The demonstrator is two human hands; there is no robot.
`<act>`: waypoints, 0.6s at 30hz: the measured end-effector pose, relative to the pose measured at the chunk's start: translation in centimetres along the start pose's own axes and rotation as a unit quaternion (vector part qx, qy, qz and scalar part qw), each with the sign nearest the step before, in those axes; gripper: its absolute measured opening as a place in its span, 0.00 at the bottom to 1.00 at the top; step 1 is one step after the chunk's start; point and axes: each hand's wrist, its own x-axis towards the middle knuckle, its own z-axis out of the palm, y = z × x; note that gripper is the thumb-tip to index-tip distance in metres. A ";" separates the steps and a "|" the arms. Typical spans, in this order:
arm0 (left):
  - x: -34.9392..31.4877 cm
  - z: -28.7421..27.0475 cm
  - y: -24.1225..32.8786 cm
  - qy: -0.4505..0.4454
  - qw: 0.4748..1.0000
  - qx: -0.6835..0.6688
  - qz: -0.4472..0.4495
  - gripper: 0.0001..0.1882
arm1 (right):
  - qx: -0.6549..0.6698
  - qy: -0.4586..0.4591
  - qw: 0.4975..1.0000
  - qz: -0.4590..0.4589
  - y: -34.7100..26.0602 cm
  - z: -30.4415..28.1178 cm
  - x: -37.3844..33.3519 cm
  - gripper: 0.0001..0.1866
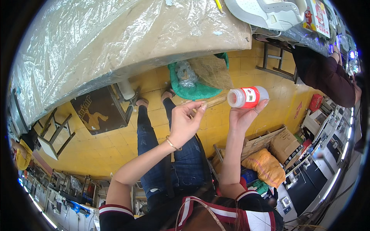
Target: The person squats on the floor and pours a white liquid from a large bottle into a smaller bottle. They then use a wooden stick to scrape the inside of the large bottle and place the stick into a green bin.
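Note:
My left hand [186, 123] pinches a light brown, wooden-looking stick [216, 101] between thumb and fingers. Its far end points at the mouth of a small clear plastic bottle [250, 97] with a red label. That bottle lies on its side in my right hand [243, 118], its uncapped mouth facing left toward the stick. Stick and bottle mouth are close together; whether they touch I cannot tell. Both hands are in the air above the floor, in front of my legs. What the bottle contains is hard to make out.
A plastic-covered table [135, 34] spans the far side, with a white shoe [269, 13] at its right. Beneath it stands a green-lined bin [192, 90] holding sacking and clear plastic. A dark wooden stool [102, 109] is at left, an orange sack [265, 166] at lower right. Another person [322, 73] works at right.

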 end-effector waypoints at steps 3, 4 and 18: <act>0.2 0.7 -0.6 0.036 0.990 0.068 0.119 0.08 | -0.075 -0.007 0.996 -0.057 1.5 -0.6 0.3 0.35; 0.2 0.8 -0.8 0.048 0.981 0.094 0.160 0.08 | -0.102 -0.013 0.992 -0.071 1.9 -1.1 0.3 0.36; 12.0 -3.1 -12.8 -0.016 0.859 0.453 0.237 0.08 | -0.370 0.022 0.920 -0.129 4.4 -8.2 5.9 0.41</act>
